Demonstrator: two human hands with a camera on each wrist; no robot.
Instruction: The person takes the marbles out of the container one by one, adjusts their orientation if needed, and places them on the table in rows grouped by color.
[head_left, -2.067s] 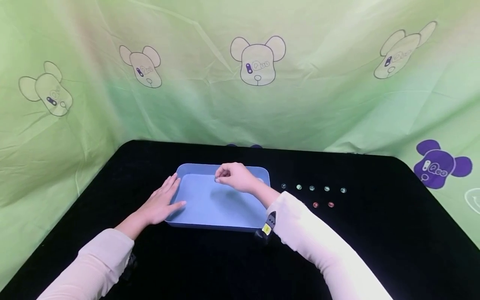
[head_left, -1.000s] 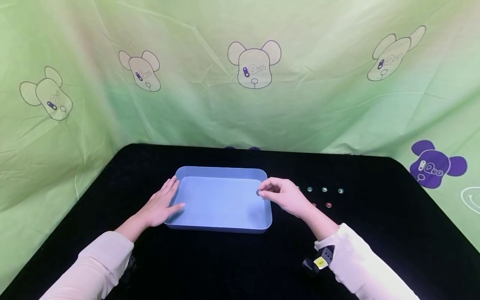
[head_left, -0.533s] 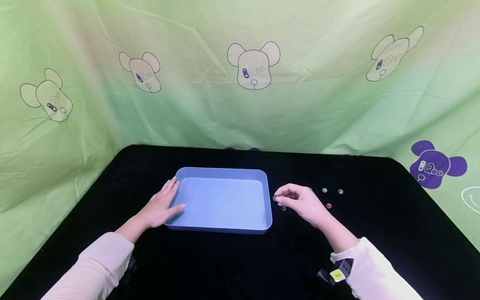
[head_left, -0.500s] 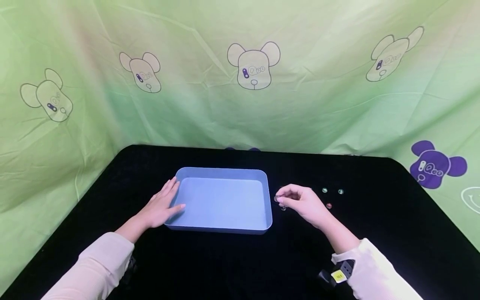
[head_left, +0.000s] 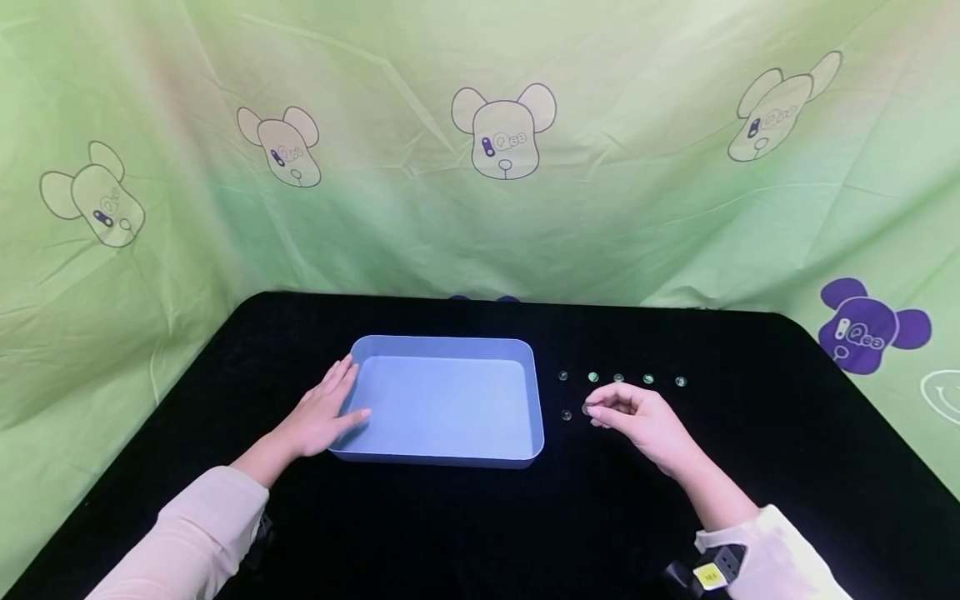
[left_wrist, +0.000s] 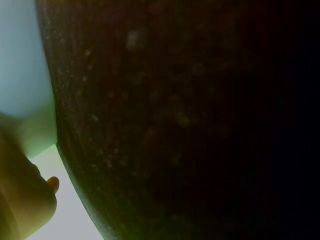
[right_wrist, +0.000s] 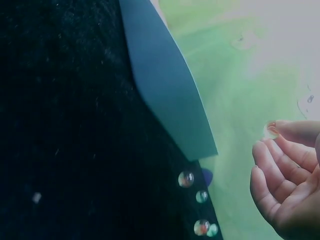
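My left hand [head_left: 318, 412] rests with straight fingers on the left rim of a shallow blue tray [head_left: 438, 459]. In the left wrist view that hand [left_wrist: 25, 200] is dark beside the tray wall [left_wrist: 22, 65]. Between thumb and fingertips my right hand [head_left: 641, 421] pinches a small clear marble [right_wrist: 271, 131] with orange inside, low over the black cloth, right of the tray. Just left of those fingertips lies another marble [head_left: 566, 415]. Behind the hand runs a row of several glass marbles, among them a greenish one [head_left: 593, 377] and one at the right end [head_left: 681, 382].
A black cloth [head_left: 450, 533] covers the table. Green fabric [head_left: 375, 208] printed with bear heads hangs behind and at both sides. The right wrist view shows the tray's outer wall [right_wrist: 165, 85] and several marbles, one of them [right_wrist: 186, 179] near its corner.
My right hand has travelled from above the tray, over its right rim, to the marbles, pinching a marble. Reddish marbles visible earlier are now hidden behind it. My left hand has stayed put.
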